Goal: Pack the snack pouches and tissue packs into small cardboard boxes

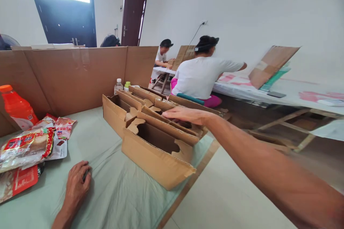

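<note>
Several open brown cardboard boxes [156, 166] stand side by side on the cloth-covered table [107, 193], with cut, curved flaps at their tops. My right hand [185, 114] reaches across them from the right. Its fingers are stretched out over the box in the middle, palm down; whether the fingertips touch the cardboard is unclear. The inside of that box is partly hidden by the hand. On the table left of the nearest box, my left hand [77, 180] rests with loosely bent fingers and the thumb apart. Nothing shows in its grasp.
Snack packets [29, 146] and an orange bottle [17, 105] lie at the left. A tall cardboard panel [75, 78] borders the table's back. A clear bottle [118, 86] stands behind the boxes. Beyond them a person in a white shirt [196, 77] sits at another table [290, 96].
</note>
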`<state>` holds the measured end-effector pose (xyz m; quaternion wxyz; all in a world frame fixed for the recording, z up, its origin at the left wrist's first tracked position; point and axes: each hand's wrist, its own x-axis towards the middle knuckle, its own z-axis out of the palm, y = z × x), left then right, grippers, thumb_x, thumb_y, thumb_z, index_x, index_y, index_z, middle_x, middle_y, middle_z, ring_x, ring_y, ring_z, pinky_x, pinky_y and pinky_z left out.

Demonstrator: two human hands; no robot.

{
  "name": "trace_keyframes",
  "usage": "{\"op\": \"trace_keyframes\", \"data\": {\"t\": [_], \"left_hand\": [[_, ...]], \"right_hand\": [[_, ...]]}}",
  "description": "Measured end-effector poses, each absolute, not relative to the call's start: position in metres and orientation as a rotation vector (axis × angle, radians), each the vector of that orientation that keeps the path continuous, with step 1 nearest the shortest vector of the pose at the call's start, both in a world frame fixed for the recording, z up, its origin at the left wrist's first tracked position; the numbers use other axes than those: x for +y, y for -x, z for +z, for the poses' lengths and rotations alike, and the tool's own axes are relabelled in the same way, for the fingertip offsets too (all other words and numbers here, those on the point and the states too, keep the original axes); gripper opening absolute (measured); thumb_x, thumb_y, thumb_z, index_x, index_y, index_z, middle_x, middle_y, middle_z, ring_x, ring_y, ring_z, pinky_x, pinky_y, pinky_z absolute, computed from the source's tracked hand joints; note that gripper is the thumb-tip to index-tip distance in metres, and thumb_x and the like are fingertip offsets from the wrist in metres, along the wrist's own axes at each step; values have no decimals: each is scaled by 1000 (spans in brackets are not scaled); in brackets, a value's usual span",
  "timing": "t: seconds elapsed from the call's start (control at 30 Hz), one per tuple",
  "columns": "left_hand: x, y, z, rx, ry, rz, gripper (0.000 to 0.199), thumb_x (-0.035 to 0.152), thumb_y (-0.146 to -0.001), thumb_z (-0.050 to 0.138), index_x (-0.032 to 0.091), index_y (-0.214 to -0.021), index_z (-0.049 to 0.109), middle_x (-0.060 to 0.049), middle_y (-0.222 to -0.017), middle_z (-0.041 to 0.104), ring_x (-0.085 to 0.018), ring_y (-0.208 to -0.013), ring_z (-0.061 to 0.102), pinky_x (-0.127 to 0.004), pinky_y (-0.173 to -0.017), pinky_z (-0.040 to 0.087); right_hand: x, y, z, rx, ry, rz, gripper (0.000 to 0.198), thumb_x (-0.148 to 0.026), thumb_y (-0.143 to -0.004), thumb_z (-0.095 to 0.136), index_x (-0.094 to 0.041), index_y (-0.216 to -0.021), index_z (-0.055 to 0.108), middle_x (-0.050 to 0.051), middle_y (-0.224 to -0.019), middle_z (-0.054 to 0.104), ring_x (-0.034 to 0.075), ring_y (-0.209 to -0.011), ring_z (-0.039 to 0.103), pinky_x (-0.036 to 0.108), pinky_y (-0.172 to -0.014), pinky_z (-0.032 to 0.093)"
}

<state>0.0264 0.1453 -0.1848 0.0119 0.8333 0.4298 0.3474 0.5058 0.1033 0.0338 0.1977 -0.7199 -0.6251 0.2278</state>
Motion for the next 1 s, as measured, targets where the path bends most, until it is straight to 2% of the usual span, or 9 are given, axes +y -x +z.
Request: {"op": "trace_keyframes", "data": {"t": [0.1, 0.2, 0.27, 0.43, 0.57, 0.63, 0.73, 0.87, 1.0], "left_hand": [[146, -26, -185, 1334, -2586, 1082, 28, 31, -88, 50, 24, -92, 77, -10, -108, 79, -28, -100, 75, -44, -86, 61], [146, -27, -185, 1337, -2582, 1084, 28, 32, -88, 50, 24, -91, 77, -10, -108, 79, -28, -100, 75, -44, -86, 61], [145, -27, -184, 1342, -2586, 1084, 28, 31, -87, 50, 23, -91, 77, -10, -107, 79, -28, -100, 75, -44, -86, 61], [145, -26, -182, 1346, -2598, 1078, 27, 30, -87, 50, 24, -89, 77, -9, -107, 79, -27, -99, 75, -44, -86, 61], [145, -25, -183, 1337, -2601, 1089, 27, 32, -87, 51, 23, -90, 76, -10, -107, 79, -29, -99, 75, -45, -86, 62], [144, -25, -183, 1335, -2605, 1094, 28, 32, -88, 50, 23, -91, 77, -10, -107, 79, -29, -99, 75, -45, -87, 62], [144, -25, -185, 1336, -2613, 1100, 28, 33, -89, 50, 24, -91, 77, -10, -107, 79, -28, -99, 75, -45, -87, 62], [143, -25, -185, 1350, -2628, 1117, 29, 34, -89, 50, 24, -91, 78, -10, -107, 79, -28, -99, 75, -45, -86, 63], [143, -23, -182, 1330, -2674, 1123, 28, 34, -89, 52, 25, -91, 78, -9, -105, 80, -27, -97, 76, -42, -83, 64]], "right_hand": [[97, -502, 41, -1840, 2083, 659, 54, -74, -79, 55, -22, -72, 68, 5, -77, 71, 23, -74, 64, 33, -65, 51], [99, -490, 37, -1943, 2155, 575, 48, -63, -78, 60, -22, -54, 52, 4, -64, 63, 23, -68, 60, 33, -63, 46], [103, -483, 32, -1945, 2149, 542, 45, -57, -79, 59, -23, -52, 46, 5, -63, 62, 23, -67, 60, 34, -62, 45], [106, -481, 25, -1929, 2140, 517, 42, -53, -83, 55, -23, -55, 49, 5, -66, 65, 21, -65, 59, 33, -61, 44], [102, -486, 30, -1923, 2160, 505, 51, -61, -86, 54, -22, -53, 49, 5, -63, 65, 20, -61, 58, 32, -58, 46], [107, -489, 38, -1857, 2166, 508, 53, -64, -90, 48, -21, -60, 57, 7, -66, 67, 20, -60, 61, 31, -55, 48], [130, -495, 55, -1754, 2132, 477, 49, -56, -98, 40, -19, -83, 68, 12, -86, 76, 21, -71, 70, 29, -57, 53], [181, -502, 69, -1853, 2063, 338, 31, -39, -100, 49, -18, -93, 70, 12, -105, 76, 23, -94, 71, 32, -80, 57], [227, -501, 60, -2004, 1985, 253, 24, -39, -98, 63, -16, -103, 69, 7, -112, 72, 21, -103, 67, 42, -94, 55]]}}
